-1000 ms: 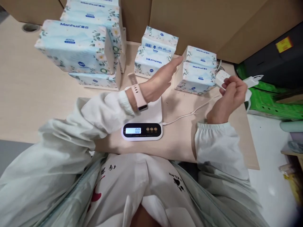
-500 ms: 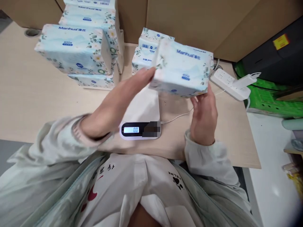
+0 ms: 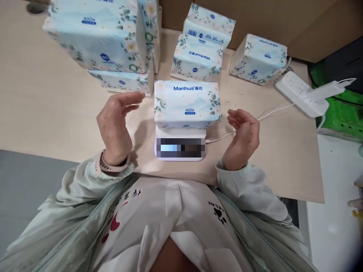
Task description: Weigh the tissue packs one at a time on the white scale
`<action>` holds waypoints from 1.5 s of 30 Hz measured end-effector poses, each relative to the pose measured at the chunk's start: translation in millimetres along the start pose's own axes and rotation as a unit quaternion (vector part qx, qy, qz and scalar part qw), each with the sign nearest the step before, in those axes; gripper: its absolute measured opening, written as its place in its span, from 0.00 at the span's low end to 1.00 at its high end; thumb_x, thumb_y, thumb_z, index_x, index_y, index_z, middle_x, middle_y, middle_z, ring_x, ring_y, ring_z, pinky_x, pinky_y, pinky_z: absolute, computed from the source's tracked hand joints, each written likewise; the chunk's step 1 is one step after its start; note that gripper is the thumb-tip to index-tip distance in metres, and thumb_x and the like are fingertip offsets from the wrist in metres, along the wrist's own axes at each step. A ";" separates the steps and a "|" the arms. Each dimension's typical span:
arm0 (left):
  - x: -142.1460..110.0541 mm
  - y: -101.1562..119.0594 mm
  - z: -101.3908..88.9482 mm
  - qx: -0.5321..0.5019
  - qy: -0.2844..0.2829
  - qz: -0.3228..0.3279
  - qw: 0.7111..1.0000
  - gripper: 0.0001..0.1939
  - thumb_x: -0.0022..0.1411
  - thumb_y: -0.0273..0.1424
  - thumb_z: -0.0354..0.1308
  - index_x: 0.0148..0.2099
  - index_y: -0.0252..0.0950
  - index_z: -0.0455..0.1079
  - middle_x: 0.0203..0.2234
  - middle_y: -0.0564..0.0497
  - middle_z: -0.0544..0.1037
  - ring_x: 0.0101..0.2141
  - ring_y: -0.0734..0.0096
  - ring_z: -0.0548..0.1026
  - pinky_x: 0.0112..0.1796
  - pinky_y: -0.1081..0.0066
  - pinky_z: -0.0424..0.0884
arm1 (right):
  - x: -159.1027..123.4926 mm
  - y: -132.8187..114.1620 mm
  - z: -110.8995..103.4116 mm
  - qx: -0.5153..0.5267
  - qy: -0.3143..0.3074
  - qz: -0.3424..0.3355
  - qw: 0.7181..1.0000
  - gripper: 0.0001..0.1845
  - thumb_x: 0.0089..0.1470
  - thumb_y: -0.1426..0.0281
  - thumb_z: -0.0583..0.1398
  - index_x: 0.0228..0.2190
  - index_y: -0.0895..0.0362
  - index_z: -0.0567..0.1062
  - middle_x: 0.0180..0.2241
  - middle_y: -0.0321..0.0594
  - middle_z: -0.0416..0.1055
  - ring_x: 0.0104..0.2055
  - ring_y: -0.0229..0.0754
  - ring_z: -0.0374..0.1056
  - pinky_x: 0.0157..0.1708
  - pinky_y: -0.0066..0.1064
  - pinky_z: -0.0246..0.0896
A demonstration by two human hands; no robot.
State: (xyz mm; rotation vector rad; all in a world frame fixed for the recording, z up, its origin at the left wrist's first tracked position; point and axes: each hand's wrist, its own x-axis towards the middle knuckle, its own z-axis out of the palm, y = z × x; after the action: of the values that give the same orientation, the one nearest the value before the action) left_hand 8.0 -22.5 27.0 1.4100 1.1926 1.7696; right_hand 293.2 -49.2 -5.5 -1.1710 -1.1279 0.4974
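A light blue floral tissue pack point(image 3: 187, 104) rests on the white digital kitchen scale point(image 3: 180, 133), whose display is blurred out. To the left of the pack, my left hand point(image 3: 115, 126) is apart from it, fingers stretched out and holding nothing. My right hand point(image 3: 242, 132) is off the pack's right side, also holding nothing, with its fingers loosely bent and apart. Behind the scale stand two more packs, a nearer tissue pack point(image 3: 197, 56) and a farther tissue pack point(image 3: 209, 23). Another tissue pack point(image 3: 258, 58) sits at the back right.
Stacked tissue packs point(image 3: 96, 37) rise at the back left of the wooden table point(image 3: 42, 105). A white power strip point(image 3: 300, 94) lies at the right, near a green crate point(image 3: 340, 117). A thin white cable point(image 3: 269, 112) runs to the scale. Cardboard point(image 3: 272, 22) stands behind.
The tissue pack has come down from my two hands onto the scale. Both hands have let go and moved apart to its sides. The view has shifted, showing the pack at the back right.
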 end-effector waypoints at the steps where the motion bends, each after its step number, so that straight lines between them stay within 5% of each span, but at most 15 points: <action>1: 2.3 -4.3 1.7 -0.011 0.012 0.010 1.000 0.22 0.80 0.48 0.55 0.49 0.41 0.86 0.44 0.53 0.90 0.47 0.61 0.87 0.48 0.55 0.80 | 1.5 2.4 0.5 0.002 0.025 -0.004 1.000 0.19 0.74 0.52 0.58 0.53 0.47 0.82 0.51 0.44 0.82 0.53 0.53 0.81 0.61 0.59 0.74; 8: -1.6 2.7 10.8 -0.007 0.017 -0.052 0.998 0.18 0.78 0.45 0.56 0.45 0.44 0.87 0.42 0.53 0.90 0.45 0.59 0.87 0.47 0.55 0.82 | 5.1 4.0 1.1 -0.031 0.075 -0.008 0.997 0.19 0.77 0.55 0.53 0.48 0.43 0.83 0.45 0.38 0.81 0.43 0.48 0.79 0.54 0.51 0.74; 14: -0.4 -0.5 7.6 -0.030 0.018 -0.073 0.997 0.18 0.77 0.44 0.58 0.44 0.43 0.87 0.42 0.50 0.90 0.44 0.59 0.86 0.47 0.58 0.82 | 4.9 3.3 0.6 -0.054 0.063 -0.008 0.997 0.10 0.70 0.60 0.63 0.42 0.44 0.86 0.44 0.37 0.81 0.43 0.47 0.77 0.46 0.45 0.75; 25: -0.4 -10.2 7.8 -0.071 -0.002 -0.046 0.996 0.20 0.80 0.38 0.55 0.44 0.38 0.87 0.39 0.49 0.90 0.40 0.64 0.88 0.45 0.64 0.86 | 1.6 7.1 -0.3 -0.063 0.035 -0.007 0.997 0.09 0.71 0.59 0.64 0.45 0.47 0.83 0.48 0.42 0.80 0.47 0.49 0.78 0.54 0.52 0.75; 35: -0.2 -13.6 6.3 -0.104 0.037 -0.016 0.994 0.20 0.78 0.35 0.55 0.43 0.34 0.88 0.36 0.46 0.90 0.37 0.66 0.88 0.41 0.68 0.85 | 4.8 8.8 4.1 -0.059 0.041 -0.054 0.996 0.13 0.70 0.59 0.63 0.41 0.52 0.85 0.42 0.40 0.83 0.42 0.45 0.79 0.41 0.42 0.78; 45: -12.3 -0.7 4.7 -0.025 0.025 -0.080 0.996 0.15 0.75 0.38 0.61 0.44 0.42 0.90 0.41 0.48 0.90 0.43 0.59 0.87 0.49 0.61 0.82 | 1.5 2.3 3.3 -0.059 0.063 -0.015 0.996 0.15 0.72 0.57 0.61 0.43 0.49 0.86 0.44 0.40 0.84 0.43 0.46 0.79 0.46 0.45 0.77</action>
State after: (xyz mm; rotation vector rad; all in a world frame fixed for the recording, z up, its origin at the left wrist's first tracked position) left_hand 15.8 -31.3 21.1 1.2134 1.2419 1.7198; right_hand 291.4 -45.5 -7.0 -1.2677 -1.0755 0.3337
